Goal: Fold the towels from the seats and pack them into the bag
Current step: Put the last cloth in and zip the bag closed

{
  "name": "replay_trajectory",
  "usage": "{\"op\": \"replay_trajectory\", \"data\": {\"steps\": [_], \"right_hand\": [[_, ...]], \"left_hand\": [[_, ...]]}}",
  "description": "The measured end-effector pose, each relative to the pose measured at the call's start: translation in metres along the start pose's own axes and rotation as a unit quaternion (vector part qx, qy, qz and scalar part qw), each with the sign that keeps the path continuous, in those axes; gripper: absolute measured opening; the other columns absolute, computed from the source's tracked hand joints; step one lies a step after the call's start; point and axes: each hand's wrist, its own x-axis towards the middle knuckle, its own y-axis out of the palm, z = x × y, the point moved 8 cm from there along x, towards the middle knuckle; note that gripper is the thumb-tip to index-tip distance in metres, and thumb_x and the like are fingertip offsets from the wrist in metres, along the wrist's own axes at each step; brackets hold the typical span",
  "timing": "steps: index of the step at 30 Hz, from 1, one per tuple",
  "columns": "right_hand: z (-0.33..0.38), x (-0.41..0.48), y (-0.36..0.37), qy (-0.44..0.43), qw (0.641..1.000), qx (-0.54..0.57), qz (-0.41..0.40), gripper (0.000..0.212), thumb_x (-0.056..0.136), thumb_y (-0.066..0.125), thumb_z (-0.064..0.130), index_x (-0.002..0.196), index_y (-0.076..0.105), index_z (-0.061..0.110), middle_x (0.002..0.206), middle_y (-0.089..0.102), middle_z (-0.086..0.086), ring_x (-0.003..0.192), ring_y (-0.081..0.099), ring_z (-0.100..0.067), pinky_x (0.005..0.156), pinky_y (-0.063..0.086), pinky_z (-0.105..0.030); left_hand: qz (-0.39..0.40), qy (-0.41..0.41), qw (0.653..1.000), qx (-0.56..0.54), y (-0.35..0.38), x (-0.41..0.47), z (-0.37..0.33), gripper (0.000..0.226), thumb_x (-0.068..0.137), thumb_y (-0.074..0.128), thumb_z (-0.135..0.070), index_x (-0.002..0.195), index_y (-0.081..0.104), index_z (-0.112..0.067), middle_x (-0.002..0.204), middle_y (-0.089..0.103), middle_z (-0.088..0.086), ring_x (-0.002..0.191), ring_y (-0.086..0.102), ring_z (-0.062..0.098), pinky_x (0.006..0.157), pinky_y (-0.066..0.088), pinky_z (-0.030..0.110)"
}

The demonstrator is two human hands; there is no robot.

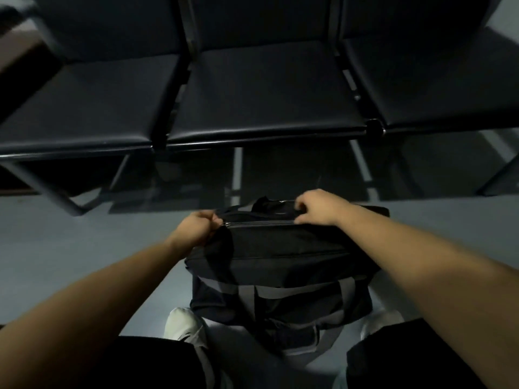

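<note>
1. Bag [280, 248], head view: black, standing on the floor [84, 248] between my feet, just short of the row of seats [252, 94]. Both my hands are on its top.
2. My left hand [196, 228] is clenched on the bag's end cloth, right where the zip [258, 222] begins. My right hand [323, 206] sits further along that line, fingertips curled down and pinching at the zip. The pull is hidden under the fingers, so I cannot confirm it is in the pinch.
3. Between the two grips the zip looks joined; beyond the right grip the hand covers it. No towels show and the seats lie bare, so I judge them packed and this to be the closing of the bag. I cannot rule out that it is being opened.
4. To do it well, I would hold the left grip as the anchor and pull away from it, so the cloth between the hands goes taut and the track runs straight.
5. I would draw the right grip along the zip's own line, low and level, not upward.
6. The risk is loose cloth or a towel edge ahead of the right grip catching in the teeth, so I would press it down first.
</note>
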Motion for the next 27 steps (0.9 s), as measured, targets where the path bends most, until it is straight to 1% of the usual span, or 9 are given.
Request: {"op": "replay_trajectory", "data": {"steps": [3,6,8,10,14,17,22,24,27], "right_hand": [[0.092,0.014,0.006,-0.102,0.994,0.029,-0.003,0.050,0.084,0.073,0.052,0.123,0.068,0.021,0.125,0.068,-0.005,0.116,0.062,-0.027,0.098,0.051,-0.040],[0.147,0.025,0.030,-0.130,0.991,-0.038,-0.017,0.035,0.090,0.071,0.040,0.120,0.070,0.022,0.123,0.067,-0.006,0.117,0.060,-0.028,0.092,0.050,-0.038],[0.153,0.028,0.038,-0.122,0.987,-0.079,-0.062,0.021,0.095,0.067,0.030,0.112,0.070,0.019,0.118,0.067,-0.005,0.113,0.061,-0.029,0.080,0.044,-0.035],[0.152,0.025,0.039,-0.128,0.979,-0.119,-0.103,0.017,0.099,0.060,0.026,0.111,0.069,0.020,0.117,0.066,-0.003,0.111,0.062,-0.028,0.075,0.041,-0.034],[0.144,0.015,0.026,-0.139,0.973,-0.110,-0.150,0.022,0.103,0.051,0.030,0.117,0.067,0.023,0.118,0.064,0.002,0.110,0.064,-0.025,0.077,0.046,-0.035],[0.139,0.012,0.018,-0.132,0.971,-0.111,-0.163,0.022,0.105,0.048,0.032,0.116,0.065,0.022,0.116,0.062,0.002,0.105,0.065,-0.026,0.072,0.041,-0.035],[0.128,0.006,0.021,-0.119,0.973,-0.083,-0.182,0.021,0.104,0.051,0.031,0.115,0.066,0.022,0.116,0.062,0.002,0.108,0.064,-0.027,0.078,0.047,-0.036],[0.128,0.004,0.024,-0.123,0.972,-0.079,-0.186,0.021,0.103,0.051,0.031,0.115,0.066,0.023,0.116,0.062,0.004,0.108,0.064,-0.025,0.076,0.046,-0.036],[0.131,0.001,0.024,-0.127,0.970,-0.087,-0.189,0.022,0.103,0.051,0.032,0.116,0.066,0.023,0.116,0.062,0.005,0.108,0.064,-0.023,0.072,0.040,-0.034]], "left_hand": [[-0.004,0.018,1.000,-0.009,-0.003,-0.002,0.005,0.026,0.100,0.056,-0.010,0.075,0.053,-0.014,0.057,0.045,0.004,0.050,0.039,0.016,0.046,0.029,0.022],[-0.005,0.014,1.000,-0.012,-0.001,-0.003,0.013,0.028,0.100,0.057,-0.011,0.072,0.054,-0.016,0.055,0.047,0.000,0.051,0.041,0.016,0.048,0.032,0.024],[-0.010,0.014,1.000,0.001,-0.001,-0.003,0.019,0.030,0.099,0.058,-0.013,0.070,0.053,-0.018,0.054,0.048,-0.001,0.054,0.043,0.016,0.052,0.033,0.027],[-0.024,0.012,1.000,0.015,-0.011,-0.002,0.024,0.029,0.099,0.059,-0.016,0.070,0.054,-0.018,0.057,0.051,-0.001,0.058,0.046,0.017,0.056,0.036,0.027],[-0.050,-0.005,0.998,0.032,-0.049,0.006,0.039,0.023,0.101,0.055,-0.019,0.078,0.054,-0.015,0.062,0.049,0.002,0.055,0.041,0.016,0.047,0.031,0.022],[-0.063,-0.024,0.997,0.039,-0.067,0.016,0.055,0.019,0.102,0.054,-0.018,0.084,0.053,-0.012,0.065,0.049,0.005,0.055,0.038,0.016,0.044,0.029,0.024],[-0.091,-0.085,0.988,0.094,-0.075,0.028,0.102,0.018,0.102,0.057,-0.022,0.097,0.058,-0.005,0.072,0.056,0.010,0.056,0.044,0.018,0.047,0.034,0.025],[-0.103,-0.102,0.981,0.131,-0.079,0.031,0.110,0.022,0.101,0.058,-0.025,0.103,0.059,-0.003,0.082,0.062,0.015,0.064,0.053,0.025,0.052,0.043,0.029],[-0.123,-0.098,0.964,0.215,-0.081,0.037,0.108,0.029,0.101,0.057,-0.026,0.113,0.060,0.000,0.110,0.066,0.022,0.100,0.064,0.038,0.073,0.049,0.036]]}}
